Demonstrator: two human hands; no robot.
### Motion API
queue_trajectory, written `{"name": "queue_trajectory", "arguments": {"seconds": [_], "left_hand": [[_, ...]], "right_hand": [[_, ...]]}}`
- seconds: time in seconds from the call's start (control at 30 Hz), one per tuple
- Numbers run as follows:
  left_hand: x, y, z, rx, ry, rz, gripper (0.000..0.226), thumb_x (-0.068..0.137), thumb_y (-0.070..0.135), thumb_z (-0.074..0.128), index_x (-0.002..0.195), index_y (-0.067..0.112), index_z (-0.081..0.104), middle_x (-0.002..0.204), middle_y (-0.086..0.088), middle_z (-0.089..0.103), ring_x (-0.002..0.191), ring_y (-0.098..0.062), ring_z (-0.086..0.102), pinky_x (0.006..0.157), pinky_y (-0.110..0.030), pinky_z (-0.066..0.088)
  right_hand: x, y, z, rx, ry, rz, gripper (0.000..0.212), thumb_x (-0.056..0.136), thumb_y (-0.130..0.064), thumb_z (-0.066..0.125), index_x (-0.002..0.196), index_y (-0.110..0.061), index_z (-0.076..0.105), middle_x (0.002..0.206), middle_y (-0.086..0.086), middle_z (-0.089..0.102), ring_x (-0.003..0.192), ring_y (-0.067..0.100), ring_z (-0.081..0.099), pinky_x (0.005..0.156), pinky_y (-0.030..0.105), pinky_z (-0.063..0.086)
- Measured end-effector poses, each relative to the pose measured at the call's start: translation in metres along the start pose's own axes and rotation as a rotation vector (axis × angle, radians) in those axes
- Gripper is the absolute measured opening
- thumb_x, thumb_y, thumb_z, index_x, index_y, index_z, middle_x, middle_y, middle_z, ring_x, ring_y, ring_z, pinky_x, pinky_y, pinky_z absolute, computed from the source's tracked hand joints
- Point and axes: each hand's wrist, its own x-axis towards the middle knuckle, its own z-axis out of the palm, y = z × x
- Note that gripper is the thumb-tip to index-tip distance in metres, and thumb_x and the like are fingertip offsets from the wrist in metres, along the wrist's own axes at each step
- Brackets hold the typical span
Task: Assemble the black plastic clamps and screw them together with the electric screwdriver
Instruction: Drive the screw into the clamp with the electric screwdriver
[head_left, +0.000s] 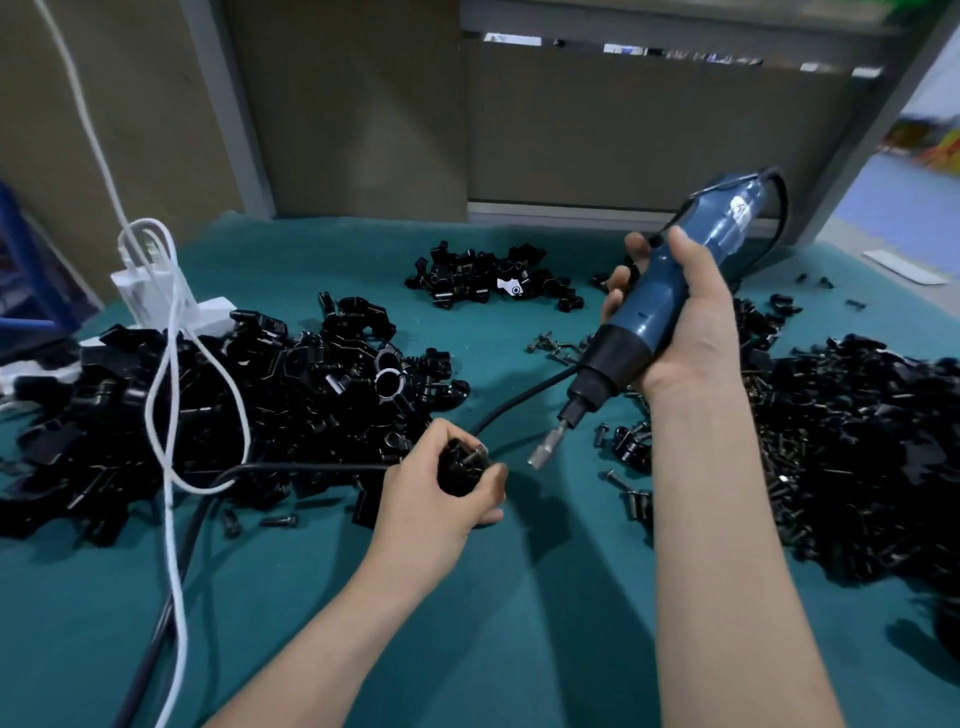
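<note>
Here, a teal-covered desk (545, 623) fronts brown panels (649, 130); clamp piles (234, 405) sprawl left, right and behind. A white cable (171, 467) loops over the left one. The right hand (696, 322) grips the screwdriver (647, 312); the left hand (431, 499) holds one clamp (460, 470) near its bit.

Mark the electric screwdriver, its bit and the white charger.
electric screwdriver (655, 301): head view, middle of the blue housing.
bit (544, 450): head view, silvery shaft near the tip.
white charger (143, 293): head view, front face of the block.
</note>
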Motion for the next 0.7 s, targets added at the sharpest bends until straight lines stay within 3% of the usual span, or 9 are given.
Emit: {"name": "queue_trajectory", "arguments": {"seconds": [0.07,0.13,0.43,0.57,0.7], "left_hand": [[0.000,0.001,0.000,0.016,-0.007,0.003,0.025,0.080,0.006,0.073,0.071,0.023,0.057,0.081,-0.023,0.061,0.084,-0.047,0.063,0.058,-0.030,0.058],[-0.001,0.002,0.002,0.025,-0.018,-0.003,0.025,0.079,0.006,0.074,0.071,0.023,0.056,0.086,-0.027,0.060,0.087,-0.048,0.062,0.058,-0.030,0.058],[-0.003,0.005,0.003,0.032,-0.008,0.020,0.027,0.079,0.007,0.073,0.070,0.023,0.054,0.089,-0.029,0.060,0.085,-0.045,0.063,0.057,-0.031,0.058],[-0.005,0.006,0.005,0.039,-0.027,0.037,0.027,0.080,0.006,0.072,0.071,0.024,0.053,0.083,-0.025,0.063,0.080,-0.041,0.064,0.054,-0.030,0.058],[-0.005,0.006,0.004,0.067,-0.009,0.061,0.025,0.080,0.008,0.073,0.074,0.021,0.053,0.082,-0.025,0.063,0.076,-0.040,0.065,0.053,-0.029,0.058]], "right_hand": [[0.001,0.001,-0.002,0.029,0.015,0.013,0.025,0.088,-0.021,0.064,0.065,-0.012,0.068,0.071,0.000,0.065,0.052,0.012,0.057,0.052,0.024,0.051],[0.003,0.001,-0.002,0.064,0.033,0.022,0.016,0.087,-0.020,0.064,0.075,-0.010,0.059,0.067,0.000,0.062,0.048,0.012,0.054,0.050,0.023,0.050],[0.006,0.004,-0.001,-0.002,0.041,-0.066,0.005,0.089,-0.004,0.058,0.093,-0.005,0.061,0.073,-0.002,0.061,0.048,0.008,0.051,0.046,0.022,0.045],[0.007,0.008,0.003,-0.033,0.087,-0.073,0.026,0.087,0.000,0.059,0.112,-0.006,0.051,0.083,0.001,0.059,0.047,0.009,0.051,0.047,0.022,0.046],[0.007,0.013,0.007,-0.029,0.081,-0.064,0.030,0.088,0.000,0.059,0.116,-0.007,0.050,0.084,0.000,0.059,0.046,0.009,0.049,0.047,0.022,0.045]]}}
